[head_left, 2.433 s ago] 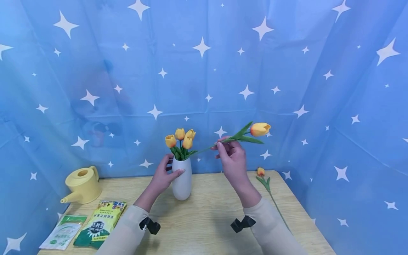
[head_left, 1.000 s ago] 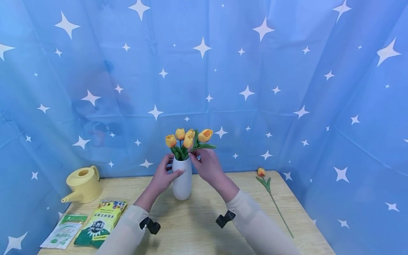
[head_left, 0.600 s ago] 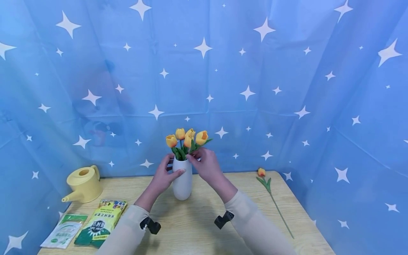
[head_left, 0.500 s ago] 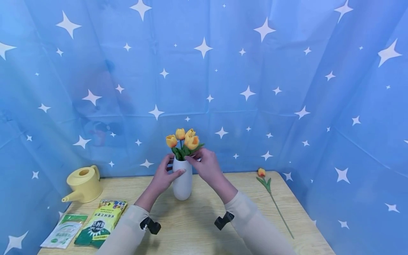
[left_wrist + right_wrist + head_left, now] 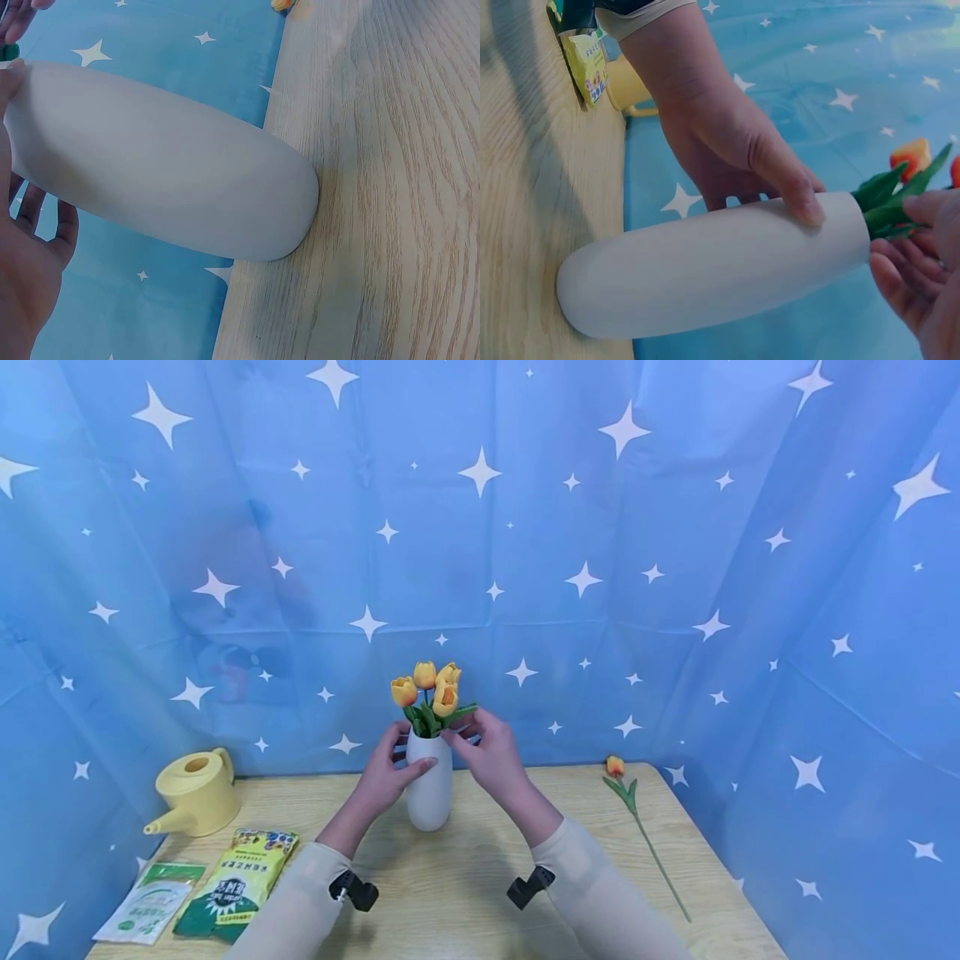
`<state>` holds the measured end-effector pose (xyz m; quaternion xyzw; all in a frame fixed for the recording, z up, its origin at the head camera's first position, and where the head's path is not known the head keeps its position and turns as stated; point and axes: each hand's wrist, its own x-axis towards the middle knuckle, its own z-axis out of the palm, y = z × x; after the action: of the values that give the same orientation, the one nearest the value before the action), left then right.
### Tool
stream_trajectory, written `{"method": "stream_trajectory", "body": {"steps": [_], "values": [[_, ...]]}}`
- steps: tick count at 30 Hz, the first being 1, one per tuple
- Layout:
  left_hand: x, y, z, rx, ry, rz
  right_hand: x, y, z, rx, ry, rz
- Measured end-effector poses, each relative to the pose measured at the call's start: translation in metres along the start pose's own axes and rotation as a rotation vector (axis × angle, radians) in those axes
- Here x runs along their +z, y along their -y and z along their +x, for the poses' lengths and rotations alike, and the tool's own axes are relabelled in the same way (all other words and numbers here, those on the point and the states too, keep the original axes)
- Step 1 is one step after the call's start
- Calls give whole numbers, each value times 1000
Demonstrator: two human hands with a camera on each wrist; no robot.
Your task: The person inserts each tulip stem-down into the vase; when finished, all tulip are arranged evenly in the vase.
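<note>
A white vase stands upright on the table, holding several yellow-orange tulips. My left hand grips the vase's upper left side, its thumb across the front and its fingers behind. In the right wrist view, that thumb lies just below the rim. My right hand is at the right of the rim, beside the front tulip. Its thumb touches a green leaf, and the loosely bent fingers sit apart from the thumb. The stems' lower ends are hidden inside the vase.
One more tulip lies on the wooden table at the right. At the left are a yellow watering can, a green-yellow bag and a white-green packet. A blue star-patterned curtain surrounds the table.
My right hand has brought a tulip from the right to the vase and lowered its stem inside. Its bloom now sits among the others, and the fingers have loosened. My left hand keeps its grip.
</note>
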<state>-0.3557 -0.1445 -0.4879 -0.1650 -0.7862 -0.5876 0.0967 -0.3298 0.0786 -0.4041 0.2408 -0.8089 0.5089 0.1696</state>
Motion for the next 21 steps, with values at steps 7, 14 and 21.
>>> {"method": "stream_trajectory", "body": {"steps": [7, 14, 21], "values": [[0, -2, -1, -9, 1, -17, -14, -14, -18, 89, -8, 34], [0, -3, -1, -25, 2, -13, -41, -39, -40, 162, -69, 43], [0, -3, -1, -39, 2, -19, -75, -64, -57, 224, -124, 12]]}}
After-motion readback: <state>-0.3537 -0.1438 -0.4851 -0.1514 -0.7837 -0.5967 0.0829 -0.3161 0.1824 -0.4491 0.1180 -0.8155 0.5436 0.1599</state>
